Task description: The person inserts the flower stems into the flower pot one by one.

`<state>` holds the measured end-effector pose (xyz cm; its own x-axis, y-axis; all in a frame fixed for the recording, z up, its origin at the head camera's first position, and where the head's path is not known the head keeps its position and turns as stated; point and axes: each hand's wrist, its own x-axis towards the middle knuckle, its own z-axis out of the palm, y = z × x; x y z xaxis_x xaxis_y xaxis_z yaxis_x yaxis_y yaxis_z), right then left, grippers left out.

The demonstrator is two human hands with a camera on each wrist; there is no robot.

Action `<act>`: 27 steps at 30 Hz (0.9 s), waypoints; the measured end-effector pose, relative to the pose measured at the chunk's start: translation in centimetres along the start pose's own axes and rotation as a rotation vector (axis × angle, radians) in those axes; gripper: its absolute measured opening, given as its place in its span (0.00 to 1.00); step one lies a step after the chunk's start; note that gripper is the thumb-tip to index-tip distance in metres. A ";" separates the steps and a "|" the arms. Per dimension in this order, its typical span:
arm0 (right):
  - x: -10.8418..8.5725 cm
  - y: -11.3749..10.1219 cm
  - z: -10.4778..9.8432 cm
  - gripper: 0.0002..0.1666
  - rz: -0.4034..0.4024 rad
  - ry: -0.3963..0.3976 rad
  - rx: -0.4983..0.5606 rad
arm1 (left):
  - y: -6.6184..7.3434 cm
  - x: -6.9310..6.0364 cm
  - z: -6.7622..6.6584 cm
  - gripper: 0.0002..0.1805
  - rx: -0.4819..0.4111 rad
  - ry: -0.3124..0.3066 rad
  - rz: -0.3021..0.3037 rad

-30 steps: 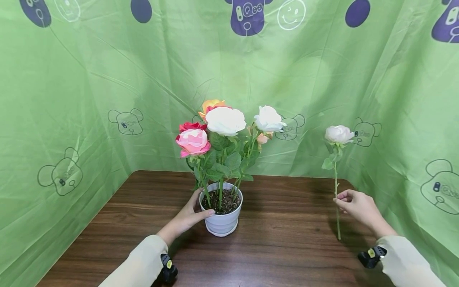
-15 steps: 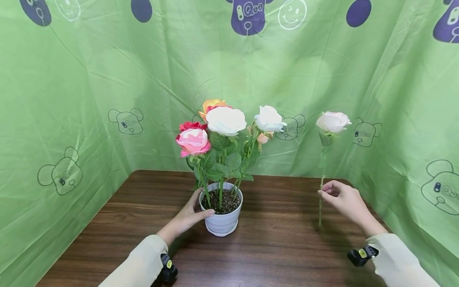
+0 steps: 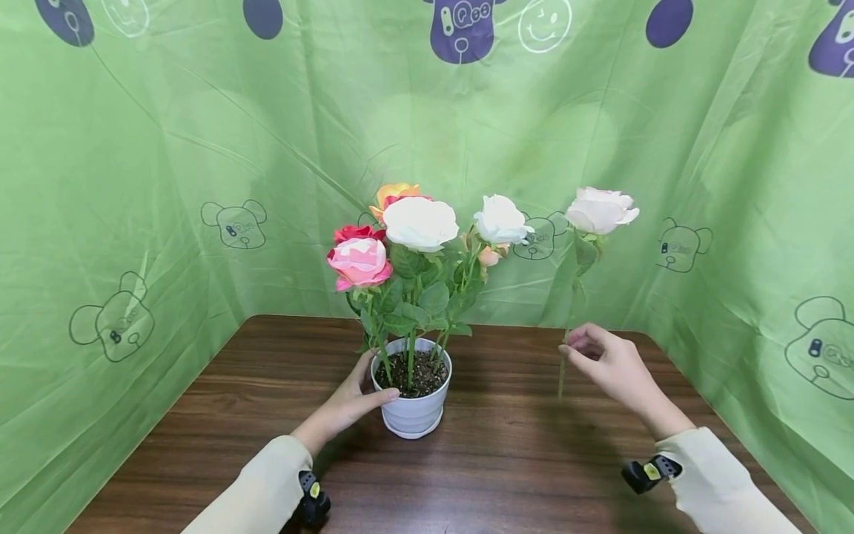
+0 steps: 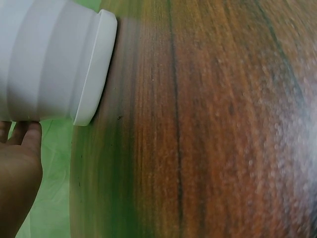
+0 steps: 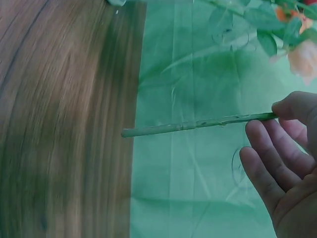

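A white flowerpot [image 3: 415, 417] of dark soil [image 3: 420, 374] stands on the table, holding several roses on leafy stems. My left hand [image 3: 348, 400] grips the pot's left side, the thumb along its rim; in the left wrist view its fingers [image 4: 32, 138] touch the pot's wall. To the right, my right hand [image 3: 615, 368] pinches the stem of a pale pink rose [image 3: 600, 211] between thumb and fingers. The rose is upright, its bloom high above the hand. In the right wrist view the bare lower stem [image 5: 173, 129] sticks out of the pinch, its cut end free.
Pink [image 3: 360, 262], white [image 3: 420, 224] and orange [image 3: 395, 197] blooms crowd the pot, and another white rose [image 3: 500, 220] leans right toward the held one. A brown wooden table [image 3: 507, 475] lies below. Green printed cloth [image 3: 300, 148] encloses the back and sides.
My right hand has moved left and slightly up, carrying the pale pink rose closer to the potted flowers. The left hand and the pot have stayed in place.
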<state>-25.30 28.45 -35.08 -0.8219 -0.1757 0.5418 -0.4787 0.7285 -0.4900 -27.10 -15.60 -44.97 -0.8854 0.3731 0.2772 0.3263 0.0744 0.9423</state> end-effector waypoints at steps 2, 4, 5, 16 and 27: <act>0.1 -0.6 0.3 0.06 -0.023 0.006 0.020 | 0.0 0.0 0.0 0.49 0.000 -0.002 0.003; 0.3 -1.3 0.6 0.06 -0.048 0.007 0.047 | 0.1 0.0 0.1 0.49 -0.001 -0.005 0.004; 0.4 -1.7 0.7 0.06 -0.061 0.004 0.067 | 0.1 0.0 0.1 0.49 -0.002 -0.006 0.003; 1.4 -6.3 2.0 0.07 -0.108 -0.071 0.146 | 0.2 0.1 0.0 0.49 0.013 0.006 -0.019; 2.8 -9.9 3.7 0.05 -0.210 -0.059 0.283 | 0.0 0.1 -0.1 0.50 0.015 0.012 -0.027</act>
<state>-24.01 18.29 -31.19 -0.7087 -0.3461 0.6148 -0.6991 0.4613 -0.5463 -27.17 -15.64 -44.89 -0.8978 0.3600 0.2539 0.3069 0.0978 0.9467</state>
